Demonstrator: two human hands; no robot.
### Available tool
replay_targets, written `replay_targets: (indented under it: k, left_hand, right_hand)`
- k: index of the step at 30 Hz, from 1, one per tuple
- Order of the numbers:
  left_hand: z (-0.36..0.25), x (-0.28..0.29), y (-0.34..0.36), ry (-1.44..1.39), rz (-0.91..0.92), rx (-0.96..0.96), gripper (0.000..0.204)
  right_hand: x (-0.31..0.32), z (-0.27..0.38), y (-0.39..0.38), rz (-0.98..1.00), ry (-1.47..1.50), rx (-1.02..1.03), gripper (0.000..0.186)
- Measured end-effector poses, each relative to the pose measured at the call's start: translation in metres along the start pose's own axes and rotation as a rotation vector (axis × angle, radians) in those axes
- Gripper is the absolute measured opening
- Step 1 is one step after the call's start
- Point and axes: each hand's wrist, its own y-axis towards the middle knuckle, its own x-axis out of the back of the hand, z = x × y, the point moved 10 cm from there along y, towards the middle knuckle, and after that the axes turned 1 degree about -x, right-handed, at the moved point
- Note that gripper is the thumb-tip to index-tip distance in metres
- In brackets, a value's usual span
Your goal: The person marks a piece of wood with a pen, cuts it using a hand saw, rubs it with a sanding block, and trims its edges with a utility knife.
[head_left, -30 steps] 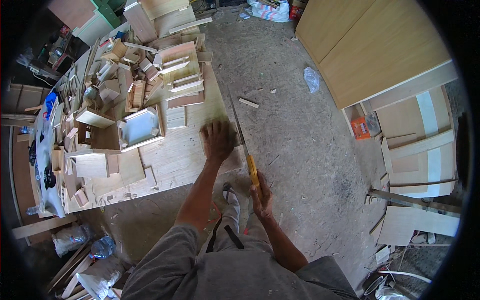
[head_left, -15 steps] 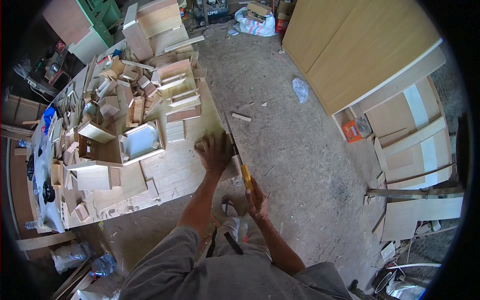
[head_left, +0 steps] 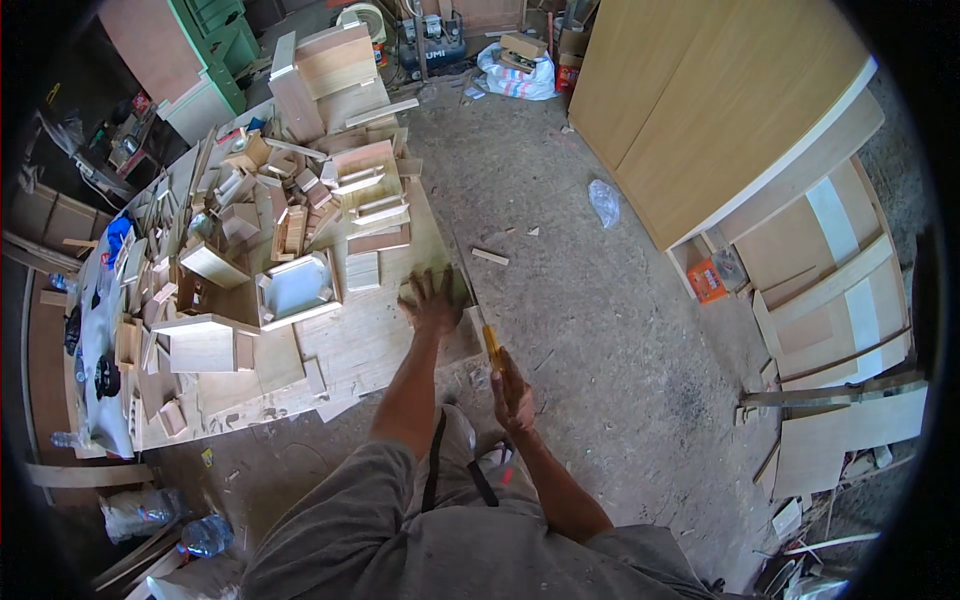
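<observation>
My left hand [head_left: 432, 304] lies flat with its fingers spread on a pale wooden board [head_left: 462, 338] at the right edge of the worktable. Close by on its right, my right hand [head_left: 513, 394] is wrapped round the yellow handle of a handsaw [head_left: 491, 340]. The thin blade, seen nearly edge-on, points away from me along the board's edge, past the left fingertips. How deep the teeth sit in the wood cannot be made out.
Small wooden boxes and offcuts crowd the worktable [head_left: 345, 360]; a shallow tray [head_left: 330, 298] is nearest my left hand. A large wooden cabinet [head_left: 700, 110] stands at the far right, with panels [head_left: 835, 270] below it. An offcut [head_left: 490, 257] and a plastic bag [head_left: 604, 204] lie on the floor.
The whole view has shifted slightly. Relative to the table, my right hand and the saw have moved forward a little. My left hand stays on the board, its fingers looking more spread.
</observation>
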Motion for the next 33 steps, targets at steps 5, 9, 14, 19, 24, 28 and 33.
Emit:
replay_targets:
  k: [5,9,14,19,24,28,33]
  left_hand:
    - [0.006,-0.011,0.004,-0.017,0.1,0.01,0.076]
    - [0.007,-0.012,0.004,-0.019,0.139,0.037,0.082]
    - [0.004,-0.008,0.0,-0.028,0.15,0.033,0.085]
    - [0.0,-0.003,-0.002,-0.015,0.14,0.034,0.082]
    - [0.004,-0.004,0.001,-0.031,0.138,0.045,0.08]
    - [0.005,-0.003,0.001,-0.019,0.157,0.055,0.079]
    - [0.005,-0.007,0.003,-0.061,0.167,0.05,0.079]
  right_hand:
    - [-0.002,-0.004,-0.007,-0.004,0.046,0.024,0.047]
    - [-0.005,-0.008,-0.007,0.066,0.092,-0.072,0.047]
    - [-0.005,-0.009,-0.003,0.063,0.115,-0.136,0.047]
    - [-0.004,-0.013,-0.008,0.007,0.137,-0.141,0.043]
    - [-0.003,-0.018,-0.007,-0.017,0.171,-0.134,0.046]
    - [0.001,-0.024,-0.009,0.035,0.284,-0.291,0.048]
    - [0.009,-0.02,-0.002,-0.097,0.326,-0.256,0.047]
